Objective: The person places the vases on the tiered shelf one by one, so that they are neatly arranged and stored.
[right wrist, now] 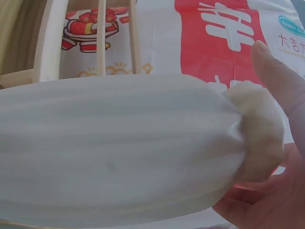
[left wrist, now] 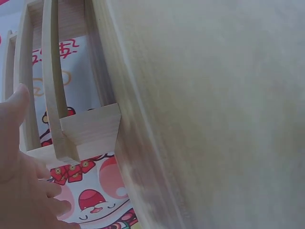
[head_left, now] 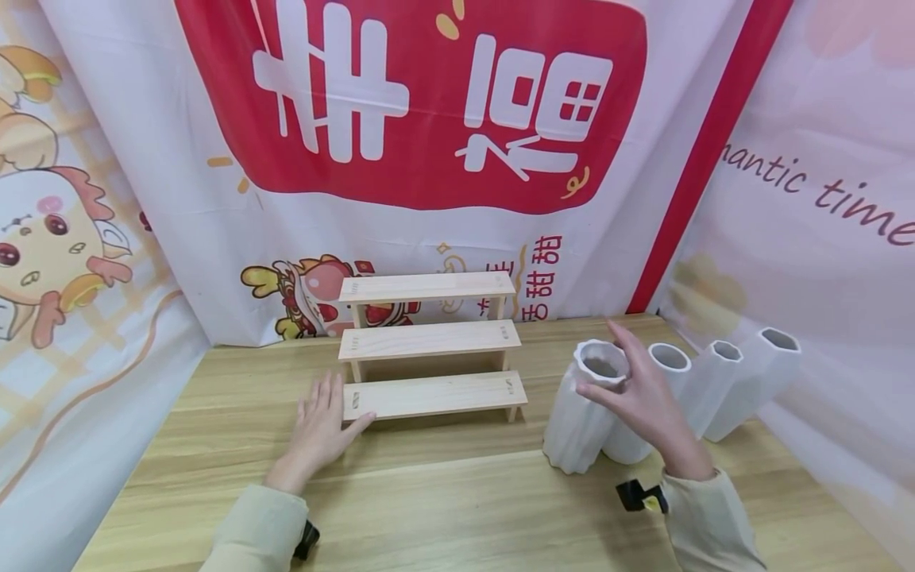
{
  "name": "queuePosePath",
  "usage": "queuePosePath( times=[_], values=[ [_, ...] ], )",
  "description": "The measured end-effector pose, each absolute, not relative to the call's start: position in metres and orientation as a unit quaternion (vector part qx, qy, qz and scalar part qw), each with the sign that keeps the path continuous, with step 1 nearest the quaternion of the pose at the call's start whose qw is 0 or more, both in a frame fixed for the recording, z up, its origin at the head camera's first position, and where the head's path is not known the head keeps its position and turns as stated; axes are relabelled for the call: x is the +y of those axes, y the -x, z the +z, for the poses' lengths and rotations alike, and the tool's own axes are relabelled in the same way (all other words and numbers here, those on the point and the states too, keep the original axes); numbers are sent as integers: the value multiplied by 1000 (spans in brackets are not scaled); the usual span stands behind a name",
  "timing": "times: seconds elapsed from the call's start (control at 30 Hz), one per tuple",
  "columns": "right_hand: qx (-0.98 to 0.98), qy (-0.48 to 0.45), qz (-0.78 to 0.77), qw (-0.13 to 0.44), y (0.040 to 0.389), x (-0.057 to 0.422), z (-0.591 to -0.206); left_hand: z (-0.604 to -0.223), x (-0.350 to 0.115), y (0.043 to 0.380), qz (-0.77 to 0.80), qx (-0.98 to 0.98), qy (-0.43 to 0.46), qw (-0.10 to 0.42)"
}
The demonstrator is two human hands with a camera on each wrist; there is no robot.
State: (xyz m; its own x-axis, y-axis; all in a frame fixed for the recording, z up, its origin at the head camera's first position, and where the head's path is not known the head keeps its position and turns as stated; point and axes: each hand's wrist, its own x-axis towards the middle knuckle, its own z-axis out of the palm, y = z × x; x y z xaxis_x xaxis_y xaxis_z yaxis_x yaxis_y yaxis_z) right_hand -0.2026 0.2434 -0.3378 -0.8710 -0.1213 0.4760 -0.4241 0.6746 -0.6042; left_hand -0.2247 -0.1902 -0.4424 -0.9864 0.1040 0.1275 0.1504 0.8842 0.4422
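Observation:
A three-tier wooden step shelf (head_left: 432,396) stands on the table. At the left end of its lowest tier is my left hand (head_left: 322,425), fingers extended and thumb spread along the front edge. The left wrist view shows that hand (left wrist: 24,186) beside the shelf's side panel (left wrist: 93,131). To the right, my right hand (head_left: 646,397) is around the rim of a white fluted vase (head_left: 575,421), thumb and fingers spread. In the right wrist view the thumb (right wrist: 274,71) stands apart from the vase's neck (right wrist: 259,131), and the other fingers are partly hidden behind it.
Right of the fluted vase stand a round-mouthed white vase (head_left: 670,357), a narrow faceted vase (head_left: 711,385) and a wider angular vase (head_left: 761,381), close together. Printed cloth (head_left: 429,226) hangs behind and beside the wooden table (head_left: 443,508).

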Motion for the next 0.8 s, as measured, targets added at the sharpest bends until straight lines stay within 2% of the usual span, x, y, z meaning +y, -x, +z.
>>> queuePosePath(
  times=[0.2, 0.57, 0.8],
  values=[
    [-898, -122, 384, 178, 202, 245, -346, -449, -193, 224, -221, -972, 63, 38],
    [-889, -99, 412, 173, 203, 245, -352, -451, -192, 224, -200, -978, 60, 8],
    [-887, -92, 422, 164, 202, 244, -349, -449, -192, 224, -201, -978, 62, 8]
  ],
)
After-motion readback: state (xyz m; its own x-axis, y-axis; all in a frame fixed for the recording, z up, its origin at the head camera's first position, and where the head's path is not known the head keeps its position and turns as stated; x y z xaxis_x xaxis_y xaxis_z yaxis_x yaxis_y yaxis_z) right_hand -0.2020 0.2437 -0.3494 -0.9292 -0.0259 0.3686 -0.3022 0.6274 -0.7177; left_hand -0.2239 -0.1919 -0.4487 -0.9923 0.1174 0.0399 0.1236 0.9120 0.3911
